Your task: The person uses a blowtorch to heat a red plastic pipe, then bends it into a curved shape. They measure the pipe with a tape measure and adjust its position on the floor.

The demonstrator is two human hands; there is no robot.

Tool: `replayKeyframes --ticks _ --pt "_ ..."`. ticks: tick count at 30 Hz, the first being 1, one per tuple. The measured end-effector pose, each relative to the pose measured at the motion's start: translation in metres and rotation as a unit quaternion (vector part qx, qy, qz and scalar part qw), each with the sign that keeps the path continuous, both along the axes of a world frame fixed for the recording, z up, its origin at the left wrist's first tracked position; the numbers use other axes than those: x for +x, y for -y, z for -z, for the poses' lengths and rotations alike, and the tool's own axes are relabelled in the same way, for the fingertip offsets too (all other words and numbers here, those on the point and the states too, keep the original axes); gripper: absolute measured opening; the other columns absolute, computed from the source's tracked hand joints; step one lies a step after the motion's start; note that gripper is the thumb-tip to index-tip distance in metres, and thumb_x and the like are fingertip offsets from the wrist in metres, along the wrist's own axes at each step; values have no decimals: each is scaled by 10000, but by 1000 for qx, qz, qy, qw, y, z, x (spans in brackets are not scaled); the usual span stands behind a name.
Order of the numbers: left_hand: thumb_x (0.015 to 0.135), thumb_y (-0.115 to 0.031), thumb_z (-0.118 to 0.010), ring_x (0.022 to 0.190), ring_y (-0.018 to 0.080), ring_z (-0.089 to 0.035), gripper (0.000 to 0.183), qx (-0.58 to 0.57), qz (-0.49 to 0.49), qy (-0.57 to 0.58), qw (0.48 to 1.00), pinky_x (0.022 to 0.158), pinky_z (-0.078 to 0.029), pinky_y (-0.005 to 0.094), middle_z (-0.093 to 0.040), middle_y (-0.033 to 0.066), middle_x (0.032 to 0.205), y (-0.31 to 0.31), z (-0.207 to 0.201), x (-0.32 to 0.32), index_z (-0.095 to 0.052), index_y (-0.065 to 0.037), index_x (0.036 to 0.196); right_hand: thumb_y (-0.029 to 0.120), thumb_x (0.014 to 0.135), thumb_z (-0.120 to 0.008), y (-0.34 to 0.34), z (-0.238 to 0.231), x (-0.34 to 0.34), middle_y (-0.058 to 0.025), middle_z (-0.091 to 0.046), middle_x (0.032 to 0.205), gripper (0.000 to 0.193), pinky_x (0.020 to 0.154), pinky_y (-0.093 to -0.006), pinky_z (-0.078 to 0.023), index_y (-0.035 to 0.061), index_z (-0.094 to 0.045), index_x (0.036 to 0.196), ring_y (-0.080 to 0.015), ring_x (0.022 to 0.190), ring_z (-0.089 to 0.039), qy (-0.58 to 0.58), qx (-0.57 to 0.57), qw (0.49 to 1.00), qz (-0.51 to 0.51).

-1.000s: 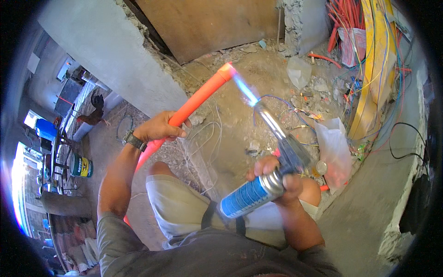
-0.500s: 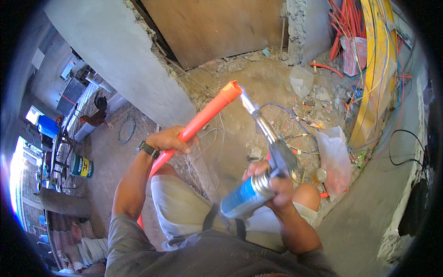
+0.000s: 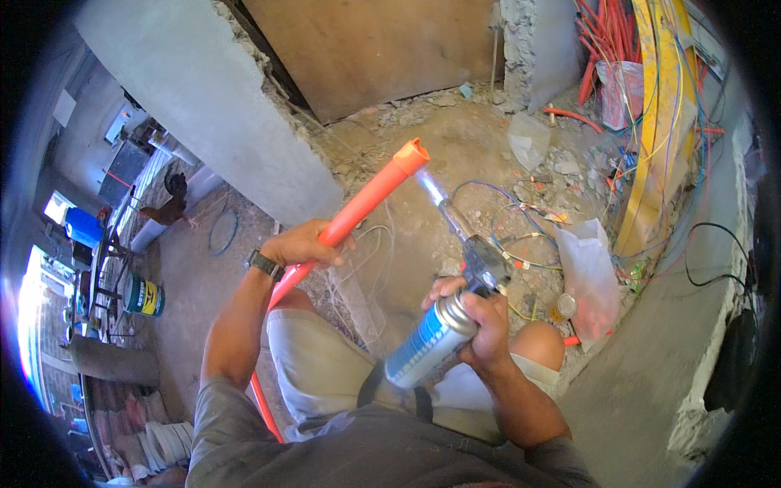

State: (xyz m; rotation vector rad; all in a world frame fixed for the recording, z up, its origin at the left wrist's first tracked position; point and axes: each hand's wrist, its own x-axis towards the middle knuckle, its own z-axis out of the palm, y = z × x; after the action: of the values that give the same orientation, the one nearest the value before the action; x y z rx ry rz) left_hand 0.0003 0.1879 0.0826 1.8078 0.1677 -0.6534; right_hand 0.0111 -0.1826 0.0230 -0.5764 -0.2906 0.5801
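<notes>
My left hand (image 3: 303,246) is wrapped round a long orange plastic pipe (image 3: 362,207), which slants up to the right. Its upper end is wider, with a misshapen rim; the lower length passes beside my left thigh. In my right hand (image 3: 480,325) is a gas blowtorch (image 3: 431,337), a blue and silver canister with a black head and metal nozzle. A bluish-white flame leaves the nozzle just below and right of the pipe's wide end. Part of the canister's top is hidden by my fingers.
Loose wires (image 3: 521,224) and rubble lie on the dirt floor ahead. To the right are a plastic bag (image 3: 587,272), a jar (image 3: 563,307) and a yellow post (image 3: 651,154). A broken wall (image 3: 220,106) stands at left, near a chicken (image 3: 167,210) and a paint bucket (image 3: 143,293).
The torch has shifted slightly down and left, and its flame now points below the pipe's rim. The pipe has risen and turned a little in my left hand.
</notes>
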Motion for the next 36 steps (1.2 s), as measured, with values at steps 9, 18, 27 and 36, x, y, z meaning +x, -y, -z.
replayKeyframes --ticks 9,18,27,36 --pt "803 -244 -837 640 85 -537 419 110 -10 48 993 585 -439 269 -599 -23 813 19 4 5 -695 -59 1151 287 790 -727 1 -2 1 -194 -656 1032 408 904 -488 -534 -3 -664 1072 -361 1000 -670 13 -70 997 -1" --pt "831 -302 -868 637 82 -547 442 161 -24 86 983 562 -452 271 -589 -39 781 29 23 5 -684 -70 1159 259 849 -707 1 2 10 -200 -647 1043 333 861 -455 -548 2 -667 1058 -351 1006 -667 -34 -167 985 7" --pt "826 -259 -821 816 119 -592 403 213 -27 69 974 738 -496 296 -656 -3 925 29 38 9 -692 -67 1156 211 849 -719 3 5 18 -209 -659 1007 316 818 -439 -566 -7 -660 1071 -341 907 -694 -42 -171 984 3" --pt "843 -326 -856 747 102 -567 451 208 -4 122 971 650 -484 284 -641 -20 895 39 31 10 -687 -39 1147 198 834 -727 1 5 14 -200 -668 1037 320 815 -441 -573 -36 -664 1043 -319 926 -703 -10 -123 992 27"
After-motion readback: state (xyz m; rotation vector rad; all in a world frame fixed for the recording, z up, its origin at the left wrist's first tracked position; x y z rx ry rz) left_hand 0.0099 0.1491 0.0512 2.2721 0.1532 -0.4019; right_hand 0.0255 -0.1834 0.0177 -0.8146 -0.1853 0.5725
